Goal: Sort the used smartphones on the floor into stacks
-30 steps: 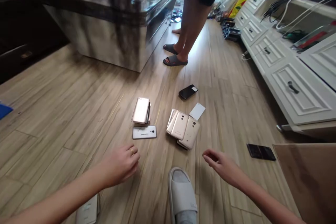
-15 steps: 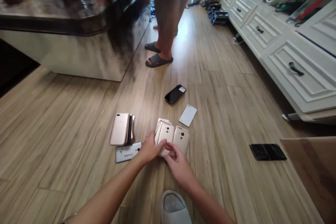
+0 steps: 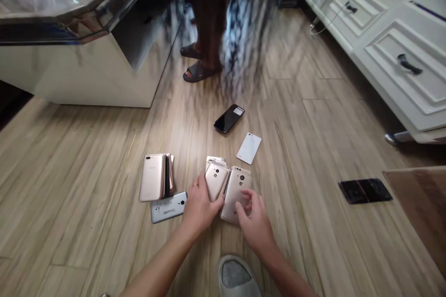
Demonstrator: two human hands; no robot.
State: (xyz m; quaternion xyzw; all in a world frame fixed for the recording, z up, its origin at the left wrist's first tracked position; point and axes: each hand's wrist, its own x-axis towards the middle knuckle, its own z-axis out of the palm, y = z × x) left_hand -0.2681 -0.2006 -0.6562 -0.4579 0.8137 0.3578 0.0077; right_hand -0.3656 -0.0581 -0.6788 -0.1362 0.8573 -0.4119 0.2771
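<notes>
Several gold phones lie face down in an overlapping pile on the wooden floor. My left hand [image 3: 199, 203], with a ring, rests on the near end of one gold phone [image 3: 215, 180], fingers curled against it. My right hand [image 3: 253, 219] presses its fingers on the lower part of the neighbouring gold phone [image 3: 236, 186]. To the left stands a second stack of gold phones [image 3: 154, 183], with a silver phone [image 3: 168, 207] lying in front of it. A white phone [image 3: 249, 148] and a black phone [image 3: 229, 118] lie farther off.
Another person's legs in dark sandals [image 3: 199, 71] stand ahead, blurred. A glass-topped counter [image 3: 80, 55] fills the left; white drawer cabinets [image 3: 393, 51] line the right. A black phone [image 3: 365, 190] lies by a brown board [image 3: 421, 204]. My grey slipper [image 3: 237, 276] is at the bottom.
My hands came from apart onto the gold pile, then slid one phone rightward, spreading the pile. The view tilted down and the standing person blurred with motion.
</notes>
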